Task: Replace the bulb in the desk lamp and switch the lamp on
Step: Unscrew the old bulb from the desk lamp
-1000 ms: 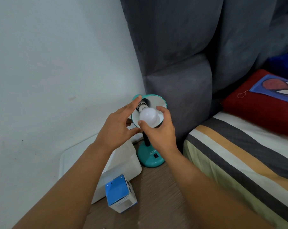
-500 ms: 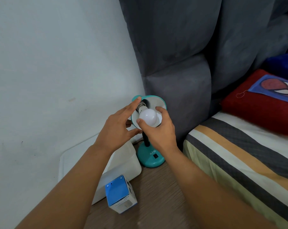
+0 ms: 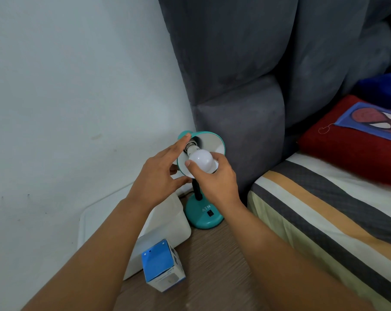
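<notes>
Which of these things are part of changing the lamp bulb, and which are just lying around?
Part of the job: bulb, held by the right hand; lamp, steadied at the shade by the left hand; bulb box.

Just lying about: white container, red pillow, striped bedding.

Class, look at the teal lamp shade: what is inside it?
Inside the lamp shade sits a white bulb, gripped by the right hand. Its metal base shows; the socket is hidden behind it.

White lidded plastic container (image 3: 167, 223) on wood-grain tabletop (image 3: 212, 265), grey padded headboard (image 3: 246, 63), striped bedsheet (image 3: 324, 216), red pillow (image 3: 351, 144) with blue masked-face patch, white wall (image 3: 66, 86).
</notes>
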The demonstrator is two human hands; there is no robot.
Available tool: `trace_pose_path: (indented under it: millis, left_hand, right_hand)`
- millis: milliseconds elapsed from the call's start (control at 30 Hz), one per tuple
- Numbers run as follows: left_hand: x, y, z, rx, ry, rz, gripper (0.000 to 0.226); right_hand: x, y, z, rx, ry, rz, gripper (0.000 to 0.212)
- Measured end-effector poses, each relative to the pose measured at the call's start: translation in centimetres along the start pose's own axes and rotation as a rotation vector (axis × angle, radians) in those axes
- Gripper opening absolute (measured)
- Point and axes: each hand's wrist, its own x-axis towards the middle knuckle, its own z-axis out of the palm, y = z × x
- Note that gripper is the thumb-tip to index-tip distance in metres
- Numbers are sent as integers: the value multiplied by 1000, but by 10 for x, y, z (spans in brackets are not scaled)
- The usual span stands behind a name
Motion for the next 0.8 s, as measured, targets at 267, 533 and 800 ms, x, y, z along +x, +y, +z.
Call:
trace_pose_path:
  millis: [267,533,800]
  left_hand:
    - [-1,-3,0,-7,-6,9,100]
    - [1,2,0,5,-2,-9,98]
    - [0,1,0,-29,-3,11,95]
  right_hand:
    - [1,-5,0,57,-34,37,59]
    - [0,-9,-5,-23,3,35,69]
    - [1,-2,-2,78,-26,-26,68]
